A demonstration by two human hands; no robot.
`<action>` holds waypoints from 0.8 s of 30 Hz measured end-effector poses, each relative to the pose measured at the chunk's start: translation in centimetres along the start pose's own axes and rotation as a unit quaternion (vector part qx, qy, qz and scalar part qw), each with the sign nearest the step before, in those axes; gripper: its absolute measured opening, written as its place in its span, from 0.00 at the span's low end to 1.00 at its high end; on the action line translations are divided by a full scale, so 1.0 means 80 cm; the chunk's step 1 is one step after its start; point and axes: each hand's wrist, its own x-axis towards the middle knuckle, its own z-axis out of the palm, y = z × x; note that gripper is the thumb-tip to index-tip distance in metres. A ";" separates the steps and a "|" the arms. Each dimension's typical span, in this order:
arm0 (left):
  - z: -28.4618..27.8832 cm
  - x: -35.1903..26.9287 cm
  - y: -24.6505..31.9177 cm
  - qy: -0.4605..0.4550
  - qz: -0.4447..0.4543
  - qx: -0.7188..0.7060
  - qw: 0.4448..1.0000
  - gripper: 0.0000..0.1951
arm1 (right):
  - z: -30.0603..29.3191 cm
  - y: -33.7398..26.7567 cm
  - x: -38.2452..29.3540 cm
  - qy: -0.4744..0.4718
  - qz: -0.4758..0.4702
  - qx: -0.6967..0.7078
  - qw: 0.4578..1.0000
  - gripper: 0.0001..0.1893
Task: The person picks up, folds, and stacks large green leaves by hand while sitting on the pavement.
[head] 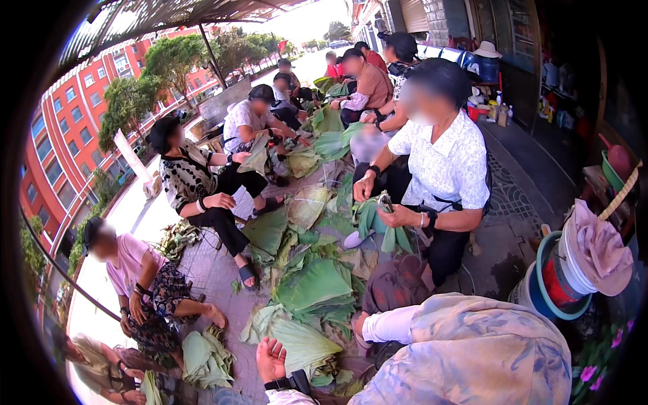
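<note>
My left hand [272, 360] is raised at the bottom middle, palm showing and fingers loosely curled, with nothing in it. A dark band with a black device [293, 382] sits on that wrist. Just beyond the hand lies a pale green fan-like stack of folded leaves [298, 336], which look like lotus leaves. Behind it a darker green leaf stack [316, 286] spreads over the pile. Patterned cloth [481, 349] with a white cuffed end [389, 325] fills the lower right. My right hand is out of view.
People sit in two rows along the leaf pile. A person in a white patterned shirt [440, 157] handles a leaf bundle [382, 223] close by. Buckets and a basin [544, 304] stand at right. Another leaf bundle [205, 357] lies lower left, near a seated person's bare foot [216, 316].
</note>
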 end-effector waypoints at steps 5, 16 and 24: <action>-0.007 -0.005 0.006 0.003 0.004 0.004 1.000 0.14 | 0.061 -0.006 0.022 0.034 0.040 -0.067 0.996 0.14; -0.005 -0.020 0.016 0.002 0.018 0.018 1.000 0.14 | 0.251 0.033 0.090 0.172 0.268 -0.438 0.841 0.19; 0.012 -0.025 0.012 -0.006 0.000 0.001 1.000 0.14 | 0.350 0.078 0.116 0.155 0.309 -0.438 0.830 0.20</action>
